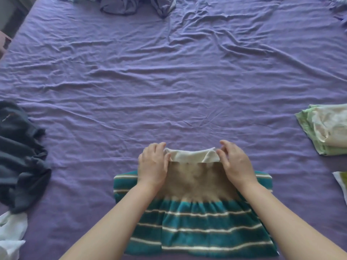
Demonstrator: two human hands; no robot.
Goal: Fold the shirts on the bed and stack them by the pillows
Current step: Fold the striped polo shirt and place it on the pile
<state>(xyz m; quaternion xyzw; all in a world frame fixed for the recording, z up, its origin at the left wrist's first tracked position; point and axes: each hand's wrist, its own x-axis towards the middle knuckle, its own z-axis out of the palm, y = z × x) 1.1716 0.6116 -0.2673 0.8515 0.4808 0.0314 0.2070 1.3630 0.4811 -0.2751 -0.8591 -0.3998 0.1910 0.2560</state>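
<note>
A teal shirt with white stripes, a tan upper part and a cream collar (195, 218) lies on the purple bed sheet (169, 87) right in front of me. My left hand (154, 166) pinches the left end of the collar, fingers curled over the cloth. My right hand (234, 162) pinches the right end of the collar the same way. Both forearms lie over the shirt's sides. A folded stack of pale green and cream shirts (326, 128) sits at the right edge.
A crumpled dark grey garment (20, 156) lies at the left, with white cloth (11, 235) below it. Rumpled purple bedding (135, 4) is bunched at the far end. A white and green piece (341, 182) shows at the right edge.
</note>
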